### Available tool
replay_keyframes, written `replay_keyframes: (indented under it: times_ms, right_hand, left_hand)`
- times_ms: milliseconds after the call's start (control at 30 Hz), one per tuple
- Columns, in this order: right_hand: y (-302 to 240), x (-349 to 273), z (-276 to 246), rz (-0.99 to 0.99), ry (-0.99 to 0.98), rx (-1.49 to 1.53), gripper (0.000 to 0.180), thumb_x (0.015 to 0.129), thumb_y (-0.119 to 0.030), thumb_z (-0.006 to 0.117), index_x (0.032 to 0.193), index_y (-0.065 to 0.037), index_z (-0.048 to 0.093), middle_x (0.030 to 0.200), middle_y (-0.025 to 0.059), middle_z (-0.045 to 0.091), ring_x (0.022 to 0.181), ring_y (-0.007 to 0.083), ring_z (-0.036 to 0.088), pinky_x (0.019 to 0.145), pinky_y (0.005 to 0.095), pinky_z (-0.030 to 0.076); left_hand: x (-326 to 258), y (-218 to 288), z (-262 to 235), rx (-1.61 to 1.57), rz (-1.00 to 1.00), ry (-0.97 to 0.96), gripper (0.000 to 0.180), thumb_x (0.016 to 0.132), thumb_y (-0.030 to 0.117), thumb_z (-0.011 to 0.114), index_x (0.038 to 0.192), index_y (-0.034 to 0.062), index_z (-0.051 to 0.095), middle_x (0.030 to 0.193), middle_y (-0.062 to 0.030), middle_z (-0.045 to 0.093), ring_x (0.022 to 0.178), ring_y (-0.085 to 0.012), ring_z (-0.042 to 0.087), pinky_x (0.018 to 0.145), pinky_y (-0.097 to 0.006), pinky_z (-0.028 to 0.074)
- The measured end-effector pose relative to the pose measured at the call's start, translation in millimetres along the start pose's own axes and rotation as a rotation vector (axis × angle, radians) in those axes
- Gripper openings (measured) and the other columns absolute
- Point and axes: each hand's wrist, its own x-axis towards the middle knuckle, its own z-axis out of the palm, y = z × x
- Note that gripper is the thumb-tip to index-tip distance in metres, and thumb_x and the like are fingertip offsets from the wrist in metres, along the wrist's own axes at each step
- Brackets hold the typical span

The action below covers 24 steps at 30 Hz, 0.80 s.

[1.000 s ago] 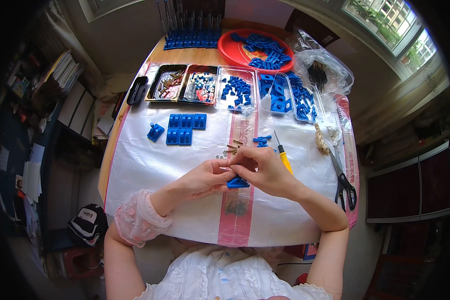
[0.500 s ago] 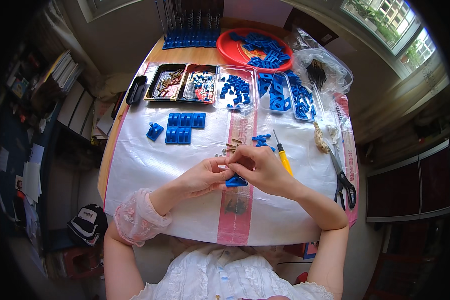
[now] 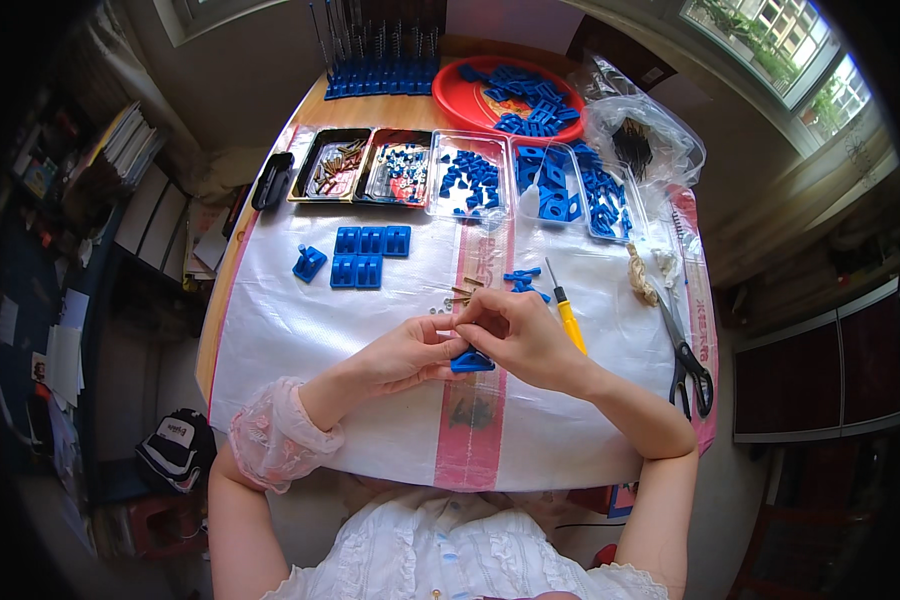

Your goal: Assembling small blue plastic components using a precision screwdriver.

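Note:
Over the pink stripe of the table cover, my left hand is closed on a blue plastic base piece. My right hand meets it from the right, thumb and fingers pinched together on top of the piece. Whatever those fingertips hold is hidden. Just beyond my hands lie several brass-coloured screws and small silvery nuts. Small blue plastic pieces sit to their right, beside a screwdriver with a yellow handle. Farther left are several blue blocks in two rows, with another blue block apart.
Trays of screws, nuts and blue parts line the back. Behind them stand a red basin of blue parts and a blue rack with upright rods. Black scissors lie at the right edge.

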Motion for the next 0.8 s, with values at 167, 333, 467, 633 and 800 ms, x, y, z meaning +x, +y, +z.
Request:
replay_keyframes:
  times_ms: [167, 333, 467, 633, 800]
  right_hand:
    - [-2.3, -1.2, 3.4, -0.128, 0.109, -0.046, 0.013, 0.093, -0.006, 0.07, 0.095, 0.006, 0.065, 0.077, 0.0147, 0.072, 0.068, 0.0123, 0.068, 0.062, 0.029, 0.052]
    - [-0.9, -0.9, 4.6, -0.126, 0.091, -0.012, 0.014, 0.092, -0.006, 0.07, 0.095, 0.007, 0.065, 0.075, 0.0143, 0.071, 0.067, 0.0127, 0.067, 0.062, 0.0296, 0.052]
    - [1.4, -0.4, 6.0, -0.116, 0.087, 0.043, 0.013, 0.092, -0.005, 0.07, 0.094, 0.007, 0.065, 0.074, 0.0136, 0.07, 0.067, 0.0116, 0.066, 0.061, 0.0298, 0.051]
    - [0.6, -0.3, 2.4, -0.048, 0.027, -0.017, 0.009, 0.095, -0.004, 0.069, 0.1, 0.004, 0.066, 0.085, 0.0113, 0.074, 0.078, 0.0102, 0.069, 0.068, 0.0269, 0.054]
    - [-1.7, -0.4, 1.8, -0.031, 0.004, -0.067, 0.009, 0.096, -0.004, 0.069, 0.103, 0.002, 0.067, 0.089, 0.0093, 0.075, 0.081, 0.0084, 0.069, 0.071, 0.0248, 0.054]
  left_hand:
    - [-0.2, 1.1, -3.9, -0.02, -0.013, -0.03, 0.038, 0.108, 0.017, 0.057, 0.141, 0.0003, 0.052, 0.123, -0.0091, 0.066, 0.108, -0.0144, 0.07, 0.093, -0.025, 0.061]
    - [-0.6, 0.3, -4.3, 0.008, 0.002, -0.048, 0.035, 0.108, 0.018, 0.057, 0.138, 0.0004, 0.055, 0.123, -0.0075, 0.066, 0.109, -0.0121, 0.069, 0.096, -0.026, 0.061]
    - [0.0, -0.7, -5.3, -0.004, 0.003, -0.042, 0.032, 0.107, 0.017, 0.057, 0.134, -0.0013, 0.056, 0.122, -0.0091, 0.066, 0.108, -0.0145, 0.069, 0.099, -0.029, 0.059]
    - [-0.4, 0.5, -2.1, 0.011, 0.004, -0.011, 0.032, 0.106, 0.018, 0.059, 0.132, -0.0017, 0.058, 0.12, -0.009, 0.067, 0.108, -0.0149, 0.069, 0.097, -0.03, 0.059]
    - [0.0, -1.2, -6.1, 0.005, 0.015, -0.045, 0.032, 0.107, 0.017, 0.058, 0.132, -0.0014, 0.058, 0.121, -0.0092, 0.067, 0.11, -0.0146, 0.068, 0.099, -0.03, 0.059]
